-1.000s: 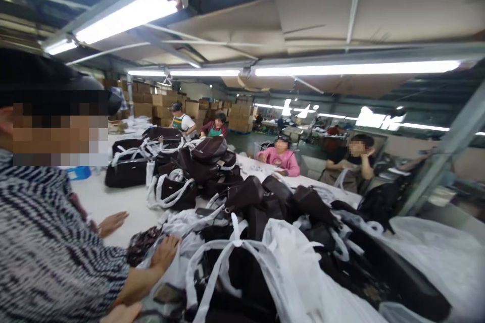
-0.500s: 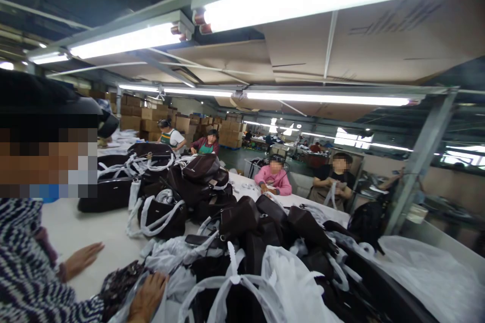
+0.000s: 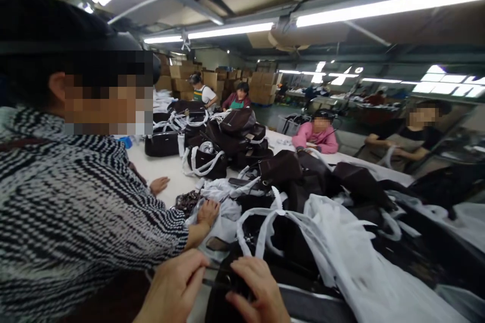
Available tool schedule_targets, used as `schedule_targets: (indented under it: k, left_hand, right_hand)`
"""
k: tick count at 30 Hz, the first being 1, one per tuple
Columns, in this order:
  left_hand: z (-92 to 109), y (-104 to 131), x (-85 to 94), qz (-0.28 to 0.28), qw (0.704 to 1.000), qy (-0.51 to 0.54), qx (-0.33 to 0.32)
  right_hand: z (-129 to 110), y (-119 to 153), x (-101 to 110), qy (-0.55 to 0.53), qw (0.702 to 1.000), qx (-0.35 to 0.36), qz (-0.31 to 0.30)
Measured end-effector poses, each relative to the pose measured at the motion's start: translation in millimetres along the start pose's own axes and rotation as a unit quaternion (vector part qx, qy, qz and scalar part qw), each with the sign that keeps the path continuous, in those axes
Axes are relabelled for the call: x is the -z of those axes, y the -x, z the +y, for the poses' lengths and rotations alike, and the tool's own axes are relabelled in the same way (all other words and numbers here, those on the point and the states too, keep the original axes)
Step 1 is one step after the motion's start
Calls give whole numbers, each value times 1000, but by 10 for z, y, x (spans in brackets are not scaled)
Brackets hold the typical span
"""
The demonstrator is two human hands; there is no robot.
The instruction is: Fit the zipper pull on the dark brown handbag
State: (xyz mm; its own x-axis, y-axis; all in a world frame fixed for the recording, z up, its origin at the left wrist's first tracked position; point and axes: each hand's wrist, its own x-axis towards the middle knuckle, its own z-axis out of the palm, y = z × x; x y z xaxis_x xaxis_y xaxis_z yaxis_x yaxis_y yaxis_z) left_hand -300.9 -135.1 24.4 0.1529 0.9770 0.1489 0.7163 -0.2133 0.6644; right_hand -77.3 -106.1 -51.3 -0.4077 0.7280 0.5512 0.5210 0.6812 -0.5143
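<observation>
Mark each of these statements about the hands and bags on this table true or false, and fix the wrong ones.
1. Both hands, left hand and right hand, rest on a dark bag at the near edge. True.
2. The bags' straps are wrapped in red. False: white.
3. A neighbour in a striped top sits to the left. True.
4. The table holds only one bag. False: many are piled up.
</observation>
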Motion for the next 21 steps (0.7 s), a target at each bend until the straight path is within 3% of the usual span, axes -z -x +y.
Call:
schedule_targets:
  k: [5,11,21]
  left_hand:
    - [37,-62,31,-23,999,17,15]
    - [-3,-41,65,-48,998,33,32]
    - [-207,-44,9,-126,992,3,21]
  right_hand:
    - [-65,15,15,-44,998,-36,13]
    - [-195,-30,4,-100,965,-243,-21]
    - [-298,-25,-52,-106,960,-259,4]
